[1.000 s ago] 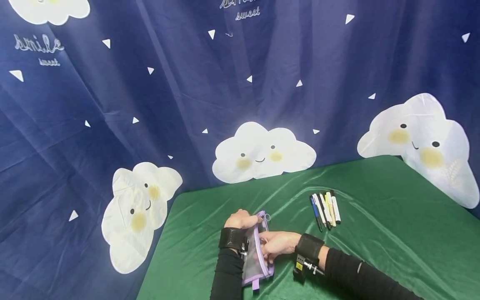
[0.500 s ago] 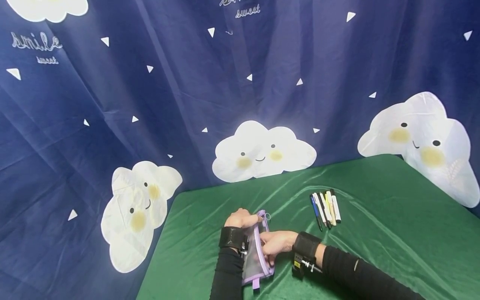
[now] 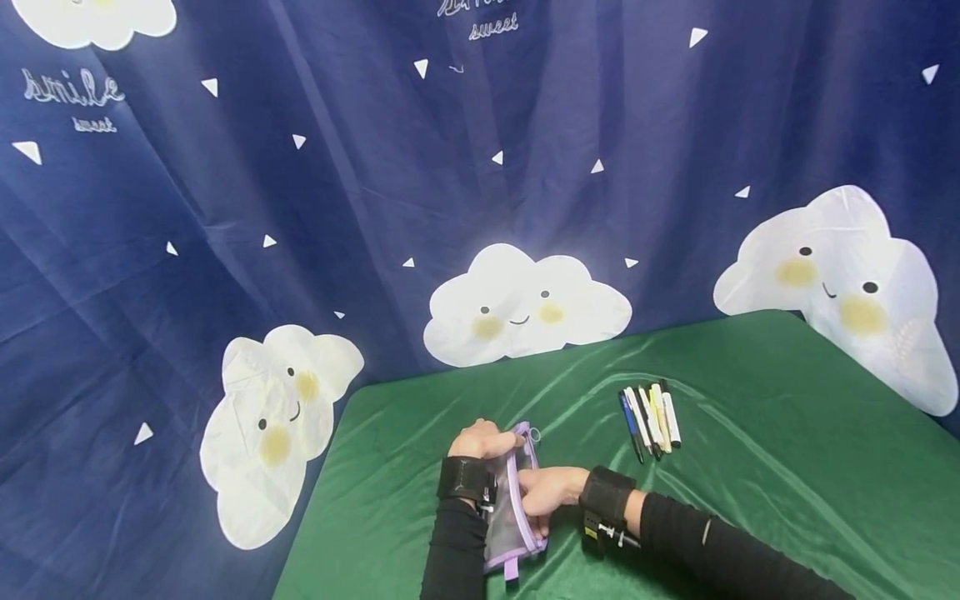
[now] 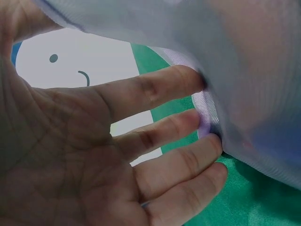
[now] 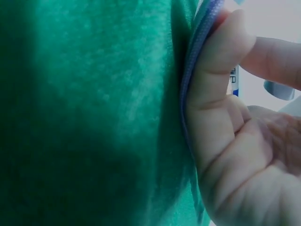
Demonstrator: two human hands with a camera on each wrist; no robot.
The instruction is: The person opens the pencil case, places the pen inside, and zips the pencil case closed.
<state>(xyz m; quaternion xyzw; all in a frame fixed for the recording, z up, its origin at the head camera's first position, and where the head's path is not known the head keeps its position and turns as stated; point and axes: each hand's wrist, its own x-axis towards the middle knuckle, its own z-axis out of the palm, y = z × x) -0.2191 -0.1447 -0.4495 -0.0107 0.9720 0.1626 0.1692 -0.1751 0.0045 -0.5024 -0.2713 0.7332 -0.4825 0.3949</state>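
A mesh pencil pouch (image 3: 504,533) with lilac edging lies on the green cloth, its zipped mouth parted. My left hand (image 3: 476,440) holds its far end, the thumb on the rim. In the left wrist view, the outstretched fingers (image 4: 155,92) touch the pouch's edge while the thumb is partly covered by mesh. My right hand (image 3: 553,487) reaches into the mouth, fingertips hidden in the head view. The right wrist view shows its bent fingers (image 5: 211,89) against the zip edge (image 5: 185,94). Behind them appears part of a white printed object (image 5: 234,80) with a blue band; whether they grip it is unclear.
Several pens and markers (image 3: 651,421) lie side by side to the right of the pouch. Green cloth (image 3: 420,433) covers the table, with folds on the right. A dark blue curtain (image 3: 525,200) with cloud prints hangs behind the table's far edge.
My right hand and wrist have shifted slightly left and a little nearer to me, at the pouch mouth. The left hand, the pouch and the row of pens look unchanged.
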